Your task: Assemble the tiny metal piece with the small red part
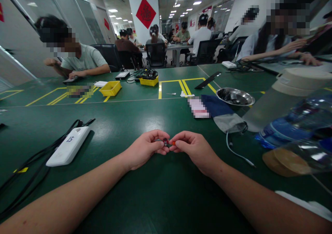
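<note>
Over the middle of the green table (124, 120), my two hands meet fingertip to fingertip. My left hand (146, 148) pinches a small dark part with reddish bits (165, 142) between thumb and fingers; it is too small to tell its kind. A tiny orange piece (174, 143) sits in the thumb-and-finger pinch of my right hand (195, 149). The two small things are very close together; whether they touch, I cannot tell. My fingers hide parts of both.
At left lies a white power bank (69, 147) with black cables. A blue-and-grey pouch (220, 113), metal bowl (234, 96), large tumbler (275, 95) and plastic bottles (293, 121) stand at right. Yellow trays (111, 89) are farther back. Several people sit around.
</note>
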Demonstrator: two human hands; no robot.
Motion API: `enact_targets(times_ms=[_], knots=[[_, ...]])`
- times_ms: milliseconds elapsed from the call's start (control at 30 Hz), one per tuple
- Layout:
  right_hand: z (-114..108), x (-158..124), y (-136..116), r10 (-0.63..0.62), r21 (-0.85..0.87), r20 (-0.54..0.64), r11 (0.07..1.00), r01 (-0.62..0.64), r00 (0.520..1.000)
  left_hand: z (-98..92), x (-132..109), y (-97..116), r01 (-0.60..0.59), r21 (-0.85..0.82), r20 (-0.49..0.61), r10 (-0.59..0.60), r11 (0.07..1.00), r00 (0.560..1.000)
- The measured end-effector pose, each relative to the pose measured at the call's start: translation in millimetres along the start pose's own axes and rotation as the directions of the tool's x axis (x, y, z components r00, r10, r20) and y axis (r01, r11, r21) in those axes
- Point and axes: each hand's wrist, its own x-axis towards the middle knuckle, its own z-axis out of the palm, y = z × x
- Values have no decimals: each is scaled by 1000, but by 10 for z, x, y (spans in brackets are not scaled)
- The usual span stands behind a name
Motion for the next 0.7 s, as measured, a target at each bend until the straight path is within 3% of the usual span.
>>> enact_targets(times_ms=[700], knots=[[-1, -2, 9, -6, -15, 21, 1000, 6, 1000, 4, -4, -9, -19, 55, 1, 19, 998, 1000]])
